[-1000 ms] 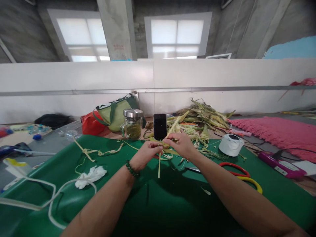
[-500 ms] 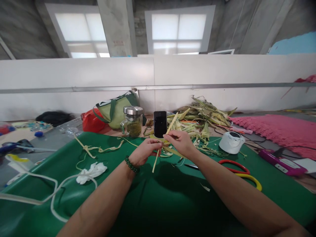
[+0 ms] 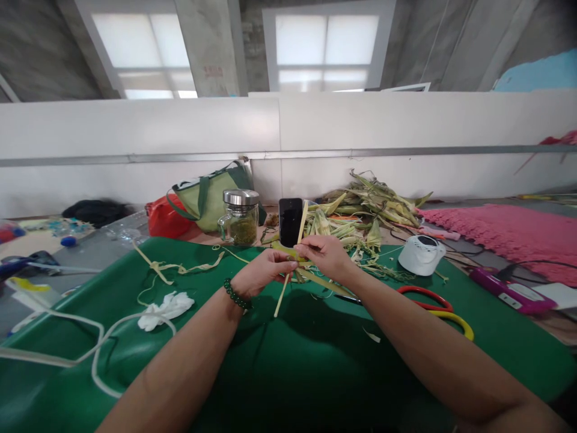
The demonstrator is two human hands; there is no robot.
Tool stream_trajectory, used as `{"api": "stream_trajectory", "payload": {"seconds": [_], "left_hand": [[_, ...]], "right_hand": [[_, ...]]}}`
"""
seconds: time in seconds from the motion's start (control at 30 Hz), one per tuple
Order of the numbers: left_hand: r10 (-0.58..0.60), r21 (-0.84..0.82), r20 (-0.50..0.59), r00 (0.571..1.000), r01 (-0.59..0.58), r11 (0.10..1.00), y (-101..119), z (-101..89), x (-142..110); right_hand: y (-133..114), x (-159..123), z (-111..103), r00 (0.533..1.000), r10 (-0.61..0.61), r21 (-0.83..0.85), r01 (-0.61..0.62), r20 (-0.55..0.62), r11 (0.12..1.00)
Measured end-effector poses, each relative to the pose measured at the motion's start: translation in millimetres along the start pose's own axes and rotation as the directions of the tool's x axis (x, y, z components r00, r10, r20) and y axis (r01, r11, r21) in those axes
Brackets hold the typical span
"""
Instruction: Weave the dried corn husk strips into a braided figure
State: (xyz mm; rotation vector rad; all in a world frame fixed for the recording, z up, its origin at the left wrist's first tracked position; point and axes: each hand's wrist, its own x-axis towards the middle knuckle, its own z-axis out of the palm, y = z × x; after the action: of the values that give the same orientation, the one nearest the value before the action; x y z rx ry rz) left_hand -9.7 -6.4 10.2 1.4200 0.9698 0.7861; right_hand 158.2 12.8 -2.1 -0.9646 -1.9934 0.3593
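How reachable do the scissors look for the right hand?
Probably yes, once freed: the right hand pinches a pale strip, and its forearm hides part of the scissors, but both handles show beside it.

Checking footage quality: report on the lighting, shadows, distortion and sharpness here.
Head view: windows glow nearly white; head view: soft shadow darkens the green mat below the left hand and right hand; head view: the pillar leans, probably lens distortion; head view: the strips in both hands lack fine detail.

Free room over the near green mat (image 3: 288, 367); held strip (image 3: 302, 222), phone (image 3: 288, 221) and husk pile (image 3: 381, 201) in the way.
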Motion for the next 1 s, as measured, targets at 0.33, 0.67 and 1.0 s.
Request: {"api": "stream_trajectory", "payload": {"seconds": [0.33,0.67,1.0], "left_hand": [[0.010,0.067,0.040,0.999,-0.013,0.998,-2.7,-2.2,1.4],[0.011,0.015,-0.004,1.000,-0.011,1.000,-3.7,-8.4,3.4],[-0.027,-0.121,-0.089,0.996,0.016,0.993,-3.1,-9.5,4.6]], "right_hand": [[5.3,6.1,-26.0,0.890,0.017,0.311,-0.177,0.455,0.934],[14.9,10.7,-23.9,0.964,-0.011,0.138,-0.026,0.264,0.990],[8.0,7.7,-29.2,0.904,-0.411,-0.202,0.383,-0.120,0.901]]}}
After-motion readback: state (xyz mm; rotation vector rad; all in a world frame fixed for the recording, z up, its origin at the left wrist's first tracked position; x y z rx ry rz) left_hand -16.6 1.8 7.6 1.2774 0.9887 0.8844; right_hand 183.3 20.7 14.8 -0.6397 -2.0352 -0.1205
